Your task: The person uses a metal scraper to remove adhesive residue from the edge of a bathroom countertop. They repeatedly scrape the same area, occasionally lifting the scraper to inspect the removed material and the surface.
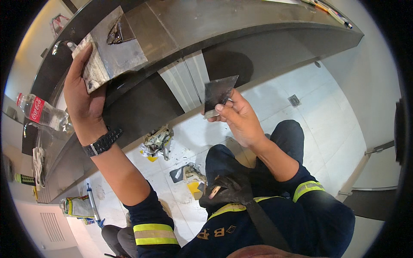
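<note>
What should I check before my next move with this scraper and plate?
1. Scraper gripped: ok, in the right hand.
2. Plate gripped: ok, in the left hand.
3. Dark smear on the plate: ok, present; whether it is wet, cannot tell.
4. Plate off the counter: cannot tell, they overlap in this view.
5. Bottle capped: ok, red cap on.
6. Floor free of scraps: not ok, crumpled wrappers lie there.

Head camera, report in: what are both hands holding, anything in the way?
Left hand gripping grey board, dark patch on top. Right hand pinching dark flat piece. Neither hand blocked; crumpled scraps on floor.
</note>
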Tool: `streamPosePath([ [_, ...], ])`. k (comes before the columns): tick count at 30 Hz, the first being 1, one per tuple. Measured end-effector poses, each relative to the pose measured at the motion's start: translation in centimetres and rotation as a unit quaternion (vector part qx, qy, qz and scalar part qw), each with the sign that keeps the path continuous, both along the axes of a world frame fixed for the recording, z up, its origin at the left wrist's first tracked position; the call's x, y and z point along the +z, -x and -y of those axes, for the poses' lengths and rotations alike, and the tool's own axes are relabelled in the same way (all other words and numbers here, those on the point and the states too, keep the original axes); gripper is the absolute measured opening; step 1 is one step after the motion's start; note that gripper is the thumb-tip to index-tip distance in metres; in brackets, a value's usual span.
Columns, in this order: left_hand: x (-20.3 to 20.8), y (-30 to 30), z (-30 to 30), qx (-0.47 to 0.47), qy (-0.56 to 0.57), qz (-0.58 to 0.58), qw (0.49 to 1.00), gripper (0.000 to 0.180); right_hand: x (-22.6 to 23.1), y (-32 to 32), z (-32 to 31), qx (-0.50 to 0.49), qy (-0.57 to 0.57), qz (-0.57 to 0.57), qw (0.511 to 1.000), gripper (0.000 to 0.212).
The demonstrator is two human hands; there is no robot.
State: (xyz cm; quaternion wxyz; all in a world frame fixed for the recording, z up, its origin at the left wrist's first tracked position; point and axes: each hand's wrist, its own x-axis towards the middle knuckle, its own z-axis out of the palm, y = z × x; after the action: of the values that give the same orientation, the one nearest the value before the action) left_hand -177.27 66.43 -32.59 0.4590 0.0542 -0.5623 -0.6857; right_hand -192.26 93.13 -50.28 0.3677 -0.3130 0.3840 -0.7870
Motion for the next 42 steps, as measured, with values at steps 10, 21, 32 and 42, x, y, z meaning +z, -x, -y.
streamPosePath([
  [10, 0.7, 0.1, -0.2, -0.050, -0.009, 0.012, 0.999, 0.031, 1.7, -6.7, 5.3, 0.159, 0.175, 0.251, 0.939, 0.034],
  [21, 1.1, 0.0, -1.0, -0.050, -0.012, 0.033, 0.998, 0.031, 3.3, -8.1, 7.2, 0.164, 0.205, 0.300, 0.917, 0.026],
  [32, 1.0, 0.3, -1.1, -0.049, -0.009, 0.028, 0.998, 0.031, 4.2, -8.2, 8.9, 0.108, 0.277, 0.332, 0.895, 0.012],
  [42, 1.0, 0.2, -0.5, -0.037, -0.007, 0.035, 0.999, 0.030, 4.4, -8.0, 9.4, 0.129, 0.309, 0.326, 0.884, 0.017],
])
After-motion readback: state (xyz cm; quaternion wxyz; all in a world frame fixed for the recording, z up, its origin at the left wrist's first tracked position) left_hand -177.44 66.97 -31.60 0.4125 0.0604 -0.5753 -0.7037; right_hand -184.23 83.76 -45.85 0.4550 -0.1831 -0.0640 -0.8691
